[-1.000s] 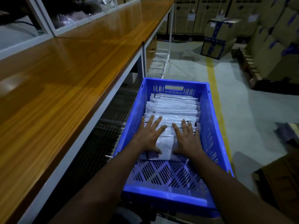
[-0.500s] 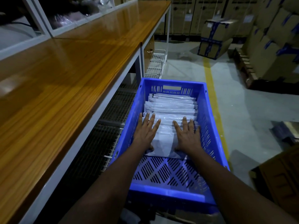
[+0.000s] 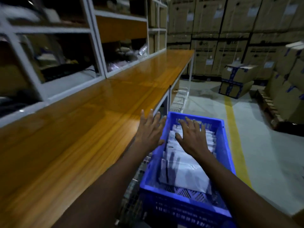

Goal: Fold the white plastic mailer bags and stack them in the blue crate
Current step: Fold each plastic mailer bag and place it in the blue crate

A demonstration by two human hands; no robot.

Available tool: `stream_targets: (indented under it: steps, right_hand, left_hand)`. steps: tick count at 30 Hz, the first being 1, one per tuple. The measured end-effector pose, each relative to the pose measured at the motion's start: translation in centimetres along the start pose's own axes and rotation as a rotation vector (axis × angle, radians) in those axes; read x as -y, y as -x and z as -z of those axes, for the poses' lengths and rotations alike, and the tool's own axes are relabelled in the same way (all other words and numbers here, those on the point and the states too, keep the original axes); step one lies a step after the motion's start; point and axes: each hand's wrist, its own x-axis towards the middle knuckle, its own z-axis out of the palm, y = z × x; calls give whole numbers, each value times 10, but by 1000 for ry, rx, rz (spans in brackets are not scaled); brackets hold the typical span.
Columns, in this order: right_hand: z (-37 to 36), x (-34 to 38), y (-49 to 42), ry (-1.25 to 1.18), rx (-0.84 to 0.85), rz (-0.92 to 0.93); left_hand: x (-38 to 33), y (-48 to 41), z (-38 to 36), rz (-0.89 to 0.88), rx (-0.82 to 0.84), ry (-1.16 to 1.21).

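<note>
Over the left rim of the blue crate [image 3: 227,145], the left hand [image 3: 150,130] has risen off the mailer bags [image 3: 185,171], fingers spread, empty; right hand [image 3: 192,139] likewise lifted, splayed above the stack; table [image 3: 74,129] left of both.

mailer bags [image 3: 189,173] in crate [image 3: 184,209]; crate right of workbench [image 3: 82,129]; boxes [image 3: 230,38] behind

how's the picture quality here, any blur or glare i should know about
Head view: dim overall; motion blur is strongest on the shelving at the left and on the near wall of the blue crate; a pale sheen of glare runs along the wooden bench top; finger-shaped shadows fall on the white mailer bags below the right hand; the wide-angle lens makes the shelf uprights lean.
</note>
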Motion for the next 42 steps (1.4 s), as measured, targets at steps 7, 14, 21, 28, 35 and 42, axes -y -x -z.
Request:
stream_targets:
  steps: [7,14,21,28,35,42]
  right_hand:
    - [63,169,17,-268,-205,275]
    - [69,353,90,-440,-79,625]
    - [55,495,188,-494,5,915]
    - [56,588,261,-591,25,1088]
    - [56,605,264,-595,95,1088]
    - [56,592,261,-660,135,1047]
  left_hand:
    - [113,124,70,360,-69,-11]
    - [198,311,111,700,39,-124]
    - [235,478,124,992,236,-249]
    - [258,589,120,1371,338,-194]
    - [279,657,108,1880,426,58]
    - [264,654,115,1738,401,-2]
